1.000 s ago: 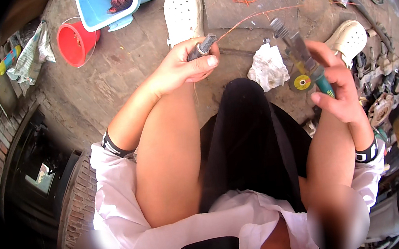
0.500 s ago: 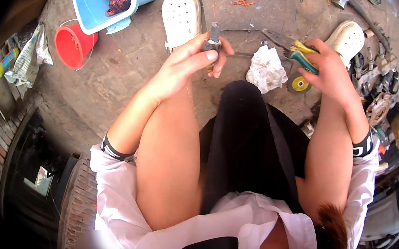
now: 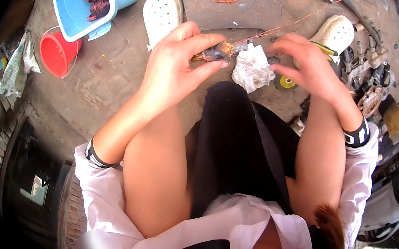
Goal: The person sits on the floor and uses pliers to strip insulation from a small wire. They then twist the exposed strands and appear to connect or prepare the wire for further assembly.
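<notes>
My left hand (image 3: 176,66) pinches a small motor armature (image 3: 218,51) with copper windings, held level above my knee. A thin copper wire (image 3: 295,19) runs from its right end up toward the far right. My right hand (image 3: 306,64) is blurred, just right of the armature, fingers spread toward it. The green and yellow handle of pliers (image 3: 326,49) pokes out behind its palm. A crumpled white cloth (image 3: 252,69) lies on the ground under both hands.
Two white clogs (image 3: 162,11) (image 3: 338,32) lie on the concrete, with a yellow-centred disc (image 3: 285,83) beside the cloth. A red bucket (image 3: 58,52) and blue tub (image 3: 83,12) stand at the far left. Metal parts (image 3: 369,75) crowd the right.
My right hand swung from far right, pliers raised, in toward the armature. My left hand shifted the armature rightward and turned it level. The copper wire now stretches out to the right.
</notes>
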Demonstrator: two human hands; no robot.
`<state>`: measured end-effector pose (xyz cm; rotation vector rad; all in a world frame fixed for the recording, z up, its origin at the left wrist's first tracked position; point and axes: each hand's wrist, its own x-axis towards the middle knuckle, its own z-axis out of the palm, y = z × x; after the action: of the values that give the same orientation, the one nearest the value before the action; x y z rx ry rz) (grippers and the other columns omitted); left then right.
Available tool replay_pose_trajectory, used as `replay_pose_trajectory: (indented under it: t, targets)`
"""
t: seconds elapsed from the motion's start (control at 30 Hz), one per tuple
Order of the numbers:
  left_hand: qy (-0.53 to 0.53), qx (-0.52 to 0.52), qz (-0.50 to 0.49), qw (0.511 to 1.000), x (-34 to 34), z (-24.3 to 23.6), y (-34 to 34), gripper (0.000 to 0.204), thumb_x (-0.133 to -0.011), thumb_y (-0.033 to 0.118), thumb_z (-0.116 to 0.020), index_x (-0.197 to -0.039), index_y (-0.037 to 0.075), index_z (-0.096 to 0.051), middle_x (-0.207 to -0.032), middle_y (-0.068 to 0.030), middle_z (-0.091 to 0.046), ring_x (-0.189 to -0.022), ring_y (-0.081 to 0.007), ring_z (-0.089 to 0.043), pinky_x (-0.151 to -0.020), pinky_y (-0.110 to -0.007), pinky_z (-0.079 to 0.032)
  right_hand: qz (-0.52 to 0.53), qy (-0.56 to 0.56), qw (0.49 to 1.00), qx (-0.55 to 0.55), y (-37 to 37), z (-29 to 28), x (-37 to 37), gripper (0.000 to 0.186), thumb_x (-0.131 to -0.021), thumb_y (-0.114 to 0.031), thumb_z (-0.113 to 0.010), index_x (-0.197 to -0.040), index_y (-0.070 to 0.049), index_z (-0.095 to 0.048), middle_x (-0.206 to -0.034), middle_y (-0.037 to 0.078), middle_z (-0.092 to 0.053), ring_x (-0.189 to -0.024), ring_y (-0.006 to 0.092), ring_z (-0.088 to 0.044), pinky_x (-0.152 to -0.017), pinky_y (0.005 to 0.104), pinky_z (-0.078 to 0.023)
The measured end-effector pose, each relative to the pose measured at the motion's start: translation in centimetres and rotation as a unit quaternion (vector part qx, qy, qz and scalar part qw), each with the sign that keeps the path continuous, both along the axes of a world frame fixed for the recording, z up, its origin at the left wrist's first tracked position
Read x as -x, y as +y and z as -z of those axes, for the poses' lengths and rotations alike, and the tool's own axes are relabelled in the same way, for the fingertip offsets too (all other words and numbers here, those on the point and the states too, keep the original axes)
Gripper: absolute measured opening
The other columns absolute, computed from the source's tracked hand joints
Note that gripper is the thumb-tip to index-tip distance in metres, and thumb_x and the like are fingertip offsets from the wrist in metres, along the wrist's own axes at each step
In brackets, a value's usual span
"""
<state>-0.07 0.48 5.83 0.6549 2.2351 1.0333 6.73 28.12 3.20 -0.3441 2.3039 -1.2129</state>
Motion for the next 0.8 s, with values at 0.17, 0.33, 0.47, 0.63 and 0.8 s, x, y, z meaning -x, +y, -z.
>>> replay_pose_trajectory:
  t: [0.17,0.33,0.47,0.63,0.8]
  targets:
    - [0.083,0.009,0.024,0.996,0.2,-0.9,1.2,0.04,-0.068,0.005,-0.079,-0.107,0.01,-0.072,-0.073,-0.0029,-0.046,-0.066,-0.0151,-0.05,-0.058,-0.029,-0.043,0.207,-0.099,0.954,0.19,-3.9,-2.0,1.3,0.029,-0.08,-0.008,-0.074,-0.108,-0.004,-0.067,-0.087,0.005,-0.065,-0.084,0.0148,-0.063,-0.078,0.029,-0.051]
    - [0.16,0.005,0.038,0.986,0.8,-1.5,1.3,0.046,-0.063,0.003,-0.078,-0.108,0.011,-0.072,-0.071,-0.0033,-0.044,-0.063,-0.0172,-0.049,-0.055,-0.031,-0.04,0.231,-0.045,0.949,0.209,-4.2,-2.2,1.4,0.022,-0.081,-0.006,-0.073,-0.103,-0.003,-0.07,-0.091,0.005,-0.066,-0.085,0.0135,-0.062,-0.08,0.0274,-0.05]
    - [0.2,-0.015,0.068,0.977,0.6,-0.8,1.3,0.05,-0.059,0.003,-0.078,-0.108,0.011,-0.072,-0.07,-0.004,-0.042,-0.062,-0.019,-0.047,-0.053,-0.032,-0.038,0.203,0.035,0.956,0.209,-4.3,-1.9,1.6,0.018,-0.08,-0.005,-0.074,-0.097,-0.003,-0.071,-0.093,0.006,-0.067,-0.083,0.0143,-0.064,-0.078,0.0276,-0.051]
    - [0.189,-0.006,0.055,0.98,0.5,-0.9,1.1,0.052,-0.057,0.004,-0.078,-0.107,0.011,-0.072,-0.07,-0.0037,-0.042,-0.063,-0.0199,-0.047,-0.054,-0.033,-0.038,0.21,-0.016,0.963,0.171,-4.4,-3.3,2.4,0.014,-0.079,-0.007,-0.076,-0.092,-0.003,-0.072,-0.091,0.007,-0.068,-0.082,0.0151,-0.065,-0.074,0.028,-0.052]
    - [0.201,-0.019,0.069,0.977,0.5,-0.9,1.1,0.052,-0.056,0.005,-0.079,-0.107,0.011,-0.072,-0.07,-0.0028,-0.043,-0.063,-0.0198,-0.048,-0.054,-0.033,-0.038,0.187,-0.005,0.957,0.219,-3.7,-1.6,2.0,0.014,-0.082,-0.011,-0.075,-0.092,-0.001,-0.07,-0.088,0.005,-0.069,-0.078,0.0122,-0.063,-0.071,0.0257,-0.051]
